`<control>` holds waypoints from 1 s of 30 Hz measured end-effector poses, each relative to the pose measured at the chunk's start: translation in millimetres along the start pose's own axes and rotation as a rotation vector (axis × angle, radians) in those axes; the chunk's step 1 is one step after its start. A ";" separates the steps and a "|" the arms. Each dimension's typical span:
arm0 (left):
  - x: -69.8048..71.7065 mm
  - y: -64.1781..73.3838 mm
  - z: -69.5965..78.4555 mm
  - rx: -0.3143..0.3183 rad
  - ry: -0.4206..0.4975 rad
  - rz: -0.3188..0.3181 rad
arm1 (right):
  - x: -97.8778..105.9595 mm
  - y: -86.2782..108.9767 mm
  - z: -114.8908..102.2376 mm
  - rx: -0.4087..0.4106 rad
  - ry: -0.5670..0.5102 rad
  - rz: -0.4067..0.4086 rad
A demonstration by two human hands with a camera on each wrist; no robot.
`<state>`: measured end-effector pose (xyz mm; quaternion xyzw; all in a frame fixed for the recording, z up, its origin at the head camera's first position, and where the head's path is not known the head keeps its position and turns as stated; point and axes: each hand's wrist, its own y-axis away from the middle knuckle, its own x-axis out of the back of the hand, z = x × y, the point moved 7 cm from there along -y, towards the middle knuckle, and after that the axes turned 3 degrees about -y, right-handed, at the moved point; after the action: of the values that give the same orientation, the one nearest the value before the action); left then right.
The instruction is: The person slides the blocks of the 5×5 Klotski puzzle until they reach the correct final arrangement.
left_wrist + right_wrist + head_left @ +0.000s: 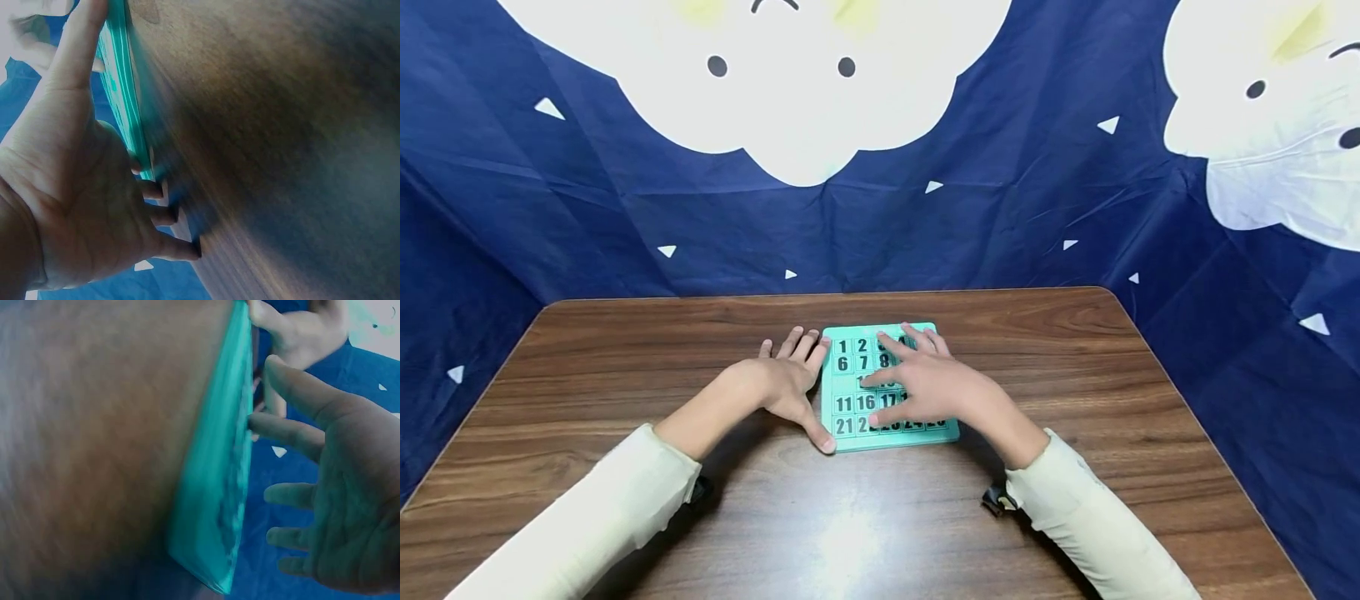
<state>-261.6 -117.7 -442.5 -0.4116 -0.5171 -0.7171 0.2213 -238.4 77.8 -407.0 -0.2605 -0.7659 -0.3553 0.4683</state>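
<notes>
A teal sliding number puzzle (852, 385) with black-numbered tiles lies flat on the table. At the left end of its third row a bare teal slot shows. My left hand (786, 389) is spread along the puzzle's left side, its thumb at the near left corner; in the left wrist view its fingertips (164, 215) rest by the board's edge. Over the right part of the board reaches my right hand (932, 387), fingers apart, covering several tiles. In the right wrist view its index finger (284, 432) touches the tile face, while the other fingers hover.
The brown wood-grain table (625, 350) has rounded far corners and a bright glare near its front. A dark blue curtain (737, 225) with white cloud faces and small triangles hangs behind and at the sides.
</notes>
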 end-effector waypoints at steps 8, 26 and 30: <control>2.5 -0.1 1.4 0.001 -0.018 -0.013 | -4.8 -0.3 -19.7 0.124 -0.018 -0.037; 2.5 3.3 1.3 -0.009 0.008 0.016 | 14.5 47.9 50.4 0.019 -0.100 0.126; 2.1 2.4 1.9 -0.007 0.004 0.014 | 7.9 64.9 55.2 0.032 -0.116 0.133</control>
<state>-260.4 -116.6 -439.2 -0.4145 -0.5112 -0.7182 0.2259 -223.7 161.6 -397.5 -0.3235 -0.7785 -0.2953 0.4496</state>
